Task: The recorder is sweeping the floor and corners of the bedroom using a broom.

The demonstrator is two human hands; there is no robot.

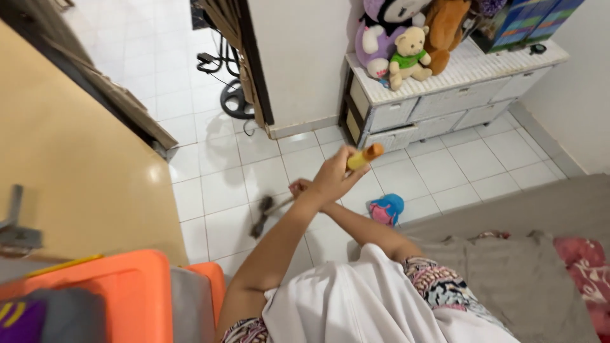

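Observation:
My left hand (332, 176) is closed around the top of a thin stick with a yellow and orange end (365, 155). Just below it, my right hand (301, 188) grips the same stick lower down, its forearm crossing under the left arm. The stick slants down to a dark, blurred head (260, 219) just above the white tiled floor (222, 184). A small blue and pink toy (386, 208) lies on the tiles right of my hands.
A white drawer cabinet (445, 101) with several plush toys stands against the far wall. A grey mattress (540, 216) with bedding fills the right. An orange bin (127, 292) sits at lower left beside a tan door (70, 171). A fan base (232, 98) stands beyond.

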